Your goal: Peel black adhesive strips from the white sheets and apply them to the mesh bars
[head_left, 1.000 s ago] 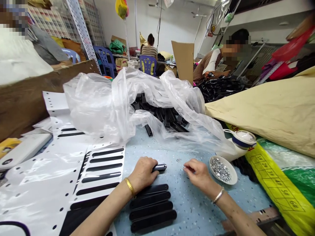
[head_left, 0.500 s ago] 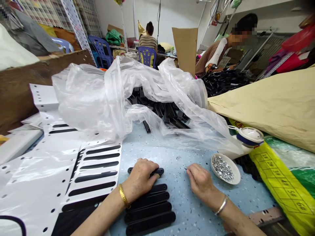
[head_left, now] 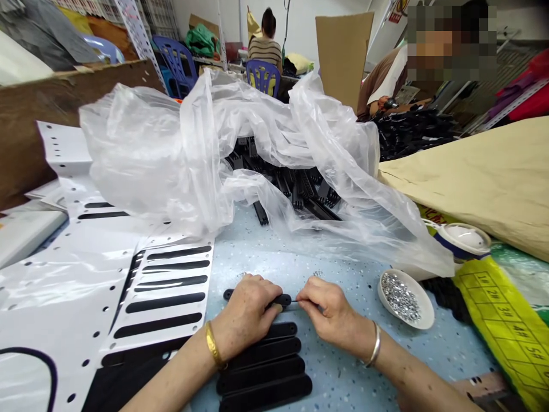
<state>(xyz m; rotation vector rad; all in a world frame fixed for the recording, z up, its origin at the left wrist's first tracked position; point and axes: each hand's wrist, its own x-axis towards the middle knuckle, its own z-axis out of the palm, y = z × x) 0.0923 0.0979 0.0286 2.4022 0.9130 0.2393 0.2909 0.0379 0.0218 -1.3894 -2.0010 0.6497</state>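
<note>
My left hand [head_left: 251, 303] is closed over a black strip with rounded, holed ends [head_left: 284, 300], pressing it on the blue speckled table [head_left: 343, 372]. My right hand [head_left: 328, 309] pinches a thin dark pin-like piece [head_left: 294, 301]. Its tip meets the strip's right end; whether it goes in, I cannot tell. Below my left hand lie several similar black strips [head_left: 266, 395] in a row. To the right of my right hand stands a white bowl [head_left: 424, 317] of small shiny metal pieces [head_left: 401, 297].
A crumpled clear plastic bag [head_left: 141, 166] holds black slotted parts [head_left: 300, 186] behind my hands. White sheets with black slots [head_left: 165, 300] cover the left side. A yellow printed bag [head_left: 493, 332] lies at right. Two people are farther back; a brown board [head_left: 26, 149] stands at left.
My right hand has moved left with the thin piece, up to the right end of the strip. My left hand keeps its hold on the strip. The view has shifted slightly.
</note>
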